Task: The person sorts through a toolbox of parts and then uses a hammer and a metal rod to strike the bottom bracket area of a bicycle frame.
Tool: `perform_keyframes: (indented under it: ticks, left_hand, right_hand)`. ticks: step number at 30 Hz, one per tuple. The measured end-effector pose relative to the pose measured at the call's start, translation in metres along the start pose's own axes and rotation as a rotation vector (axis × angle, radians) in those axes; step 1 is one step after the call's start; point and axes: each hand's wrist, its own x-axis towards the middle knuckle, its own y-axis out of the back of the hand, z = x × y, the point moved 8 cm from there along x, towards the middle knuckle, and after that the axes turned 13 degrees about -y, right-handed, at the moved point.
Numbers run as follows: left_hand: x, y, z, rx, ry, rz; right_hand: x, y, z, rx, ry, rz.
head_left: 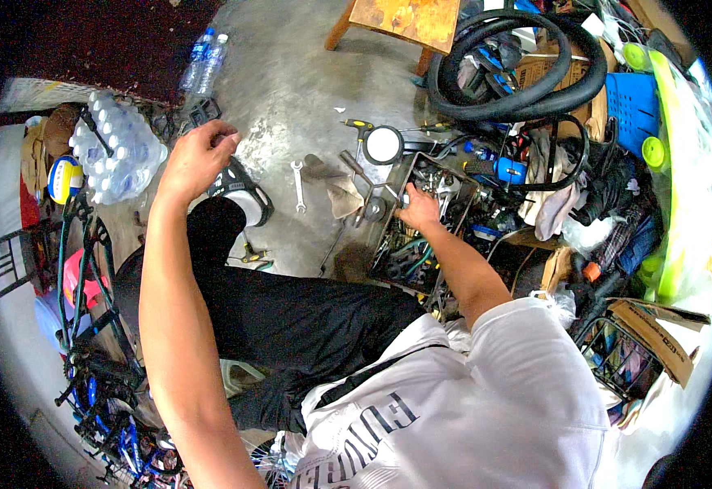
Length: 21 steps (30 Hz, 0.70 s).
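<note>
A person's left hand [197, 155] is hanging loosely curled and empty above the concrete floor [291, 90], while the right hand [419, 210] is reaching into a cluttered metal toolbox [421, 224], its grip hidden; beyond, a wrench [298, 186] and bicycle tyres [519, 69] are lying.

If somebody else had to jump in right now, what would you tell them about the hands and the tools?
Left hand: raised in the air with curled fingers; whether its grip holds anything cannot be told.
Right hand: reaching into the open toolbox, on the tools; grip on one unclear.
Loose wrench lies on the concrete floor beside a rag.
Done: toolbox open.
Left: no tool is clearly out in a hand yet.
</note>
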Motion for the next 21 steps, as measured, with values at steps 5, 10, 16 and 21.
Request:
perform_keyframes:
  ticks: [5, 10, 16, 21]
  left_hand:
    - [-0.001, -0.002, -0.019, -0.031, 0.018, 0.017]
    - [-0.001, -0.005, -0.008, 0.016, 0.007, -0.018]
    - [0.002, -0.007, -0.015, 0.061, -0.037, -0.038]
    - [0.001, -0.008, -0.021, 0.025, -0.03, -0.03]
  right_hand:
    - [-0.064, 0.021, 0.003, 0.001, 0.361, 0.129]
    - [-0.126, 0.002, 0.013, -0.024, 0.546, 0.135]
    - [-0.15, -0.009, 0.014, -0.24, 0.706, 0.046]
    - [-0.169, 0.008, 0.013, -0.294, 0.741, -0.055]
